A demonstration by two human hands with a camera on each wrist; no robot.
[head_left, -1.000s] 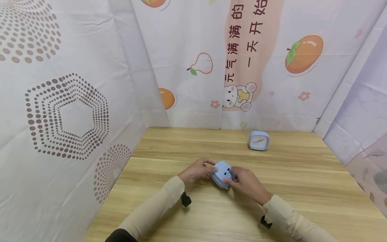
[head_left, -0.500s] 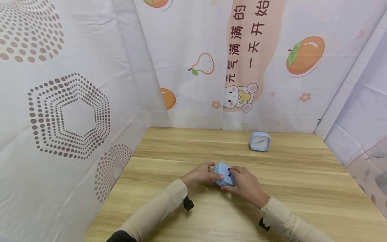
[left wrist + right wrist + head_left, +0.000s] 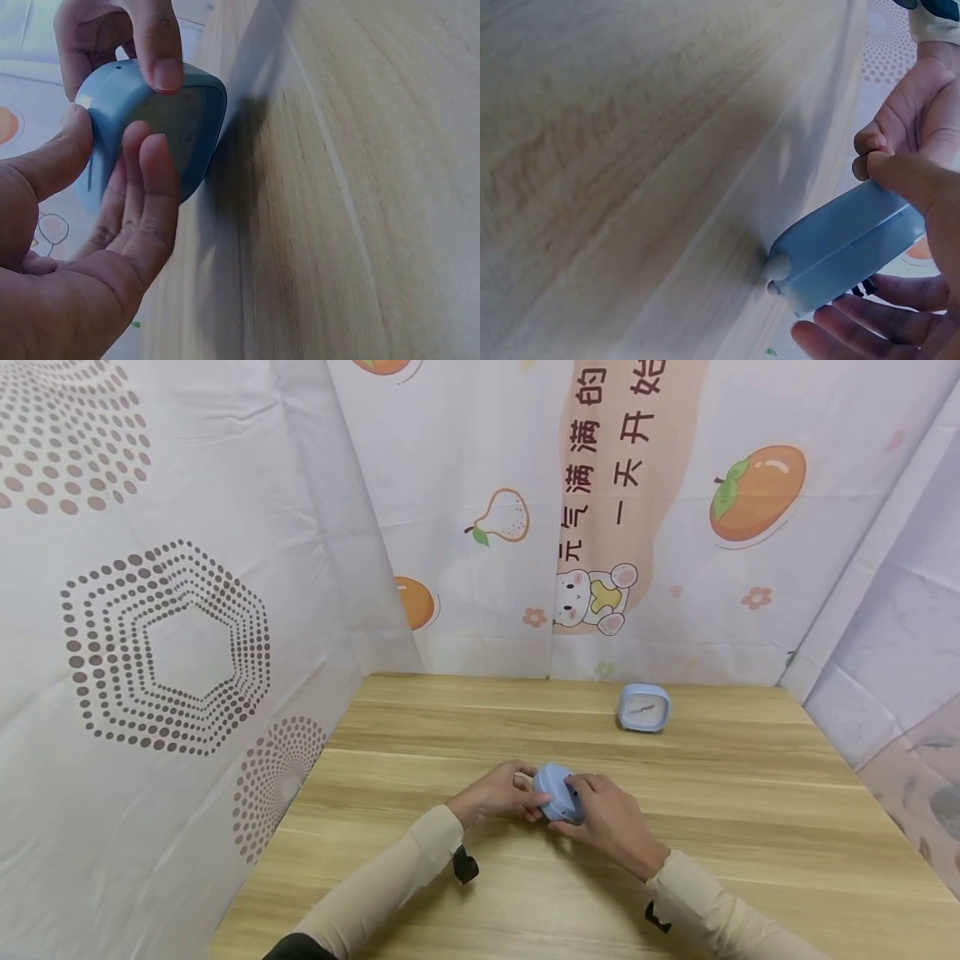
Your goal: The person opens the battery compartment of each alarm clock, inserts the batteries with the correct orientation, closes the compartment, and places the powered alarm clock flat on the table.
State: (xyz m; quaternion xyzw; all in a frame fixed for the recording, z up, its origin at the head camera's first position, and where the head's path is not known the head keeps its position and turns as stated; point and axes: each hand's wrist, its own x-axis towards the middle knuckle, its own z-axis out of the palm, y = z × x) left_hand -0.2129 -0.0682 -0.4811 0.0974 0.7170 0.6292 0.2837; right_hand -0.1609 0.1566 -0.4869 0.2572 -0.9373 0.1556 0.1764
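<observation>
Between my two hands is a light blue alarm clock [image 3: 557,792], held tilted just above the table. My left hand [image 3: 498,793] grips its left side; in the left wrist view the thumb lies on the casing and the fingers reach over the dial [image 3: 176,120]. On the other side, my right hand [image 3: 617,827] holds the clock by thumb and fingers. Small black knobs [image 3: 864,287] stick out of its back in the right wrist view, and the right fingers touch or nearly touch them. A second blue clock [image 3: 643,707] stands upright farther back, dial facing me.
The wood-grain table [image 3: 420,727] spreads around both hands. Behind it hangs a white printed curtain [image 3: 480,610], and another curtain [image 3: 300,577] closes the left side. Black straps [image 3: 465,865] sit at both wrists.
The held clock has turned a little and shifted slightly right. My left hand followed it rightward, and my right fingers now cover more of its back. The second clock stays put.
</observation>
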